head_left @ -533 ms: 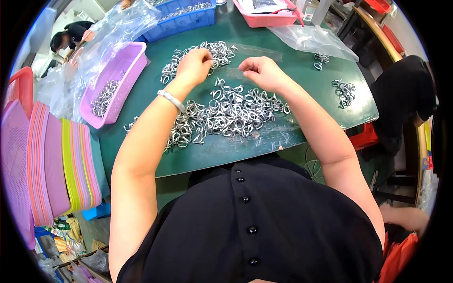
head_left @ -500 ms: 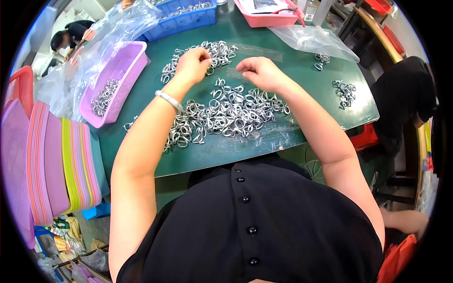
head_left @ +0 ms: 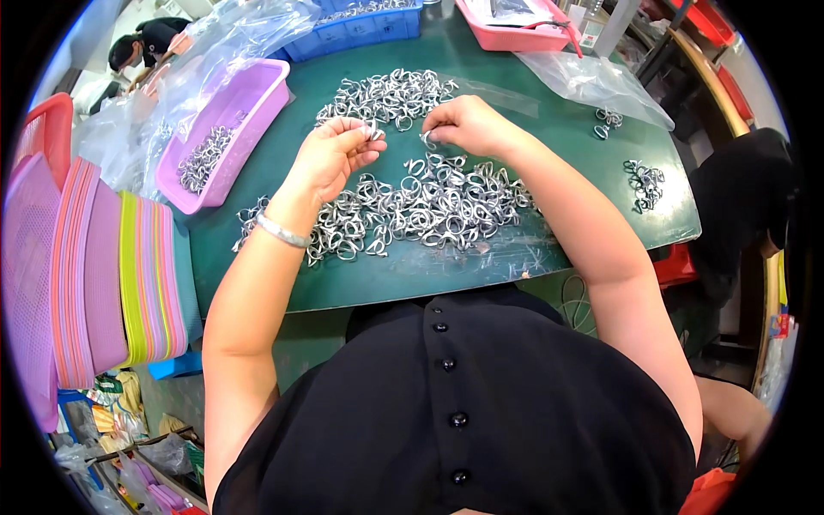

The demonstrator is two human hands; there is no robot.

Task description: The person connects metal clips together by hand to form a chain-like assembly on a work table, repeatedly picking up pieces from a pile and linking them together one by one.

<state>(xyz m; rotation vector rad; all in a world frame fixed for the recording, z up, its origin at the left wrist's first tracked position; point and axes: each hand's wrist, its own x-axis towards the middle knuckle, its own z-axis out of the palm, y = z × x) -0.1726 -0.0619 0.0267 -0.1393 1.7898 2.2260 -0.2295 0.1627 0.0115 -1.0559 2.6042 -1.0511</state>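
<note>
Between the thumb and forefinger of my left hand (head_left: pixel 335 156) is a small silvery metal ring (head_left: pixel 373 131). My right hand (head_left: pixel 470 127) pinches another silvery ring (head_left: pixel 427 140) at its fingertips, a short way to the right. Both hands hover over the gap between two heaps of similar rings. The far heap (head_left: pixel 395 93) lies just beyond my fingers. The wider near heap (head_left: pixel 459 206) spreads below my hands toward the table's front edge. My left wrist wears a pale bangle (head_left: pixel 283 230).
A purple tray (head_left: pixel 249 129) holding some rings stands left on the green table (head_left: pixel 412 279). Behind are a blue crate (head_left: pixel 352 36) and a pink tray (head_left: pixel 515 36). Small ring clusters (head_left: pixel 644 184) lie right. Stacked coloured baskets (head_left: pixel 94 275) stand far left. Other people are at both sides.
My left hand has drawn back from the far heap with a ring in its fingers and turned palm inward. My right hand has moved slightly left, and a ring now shows at its fingertips.
</note>
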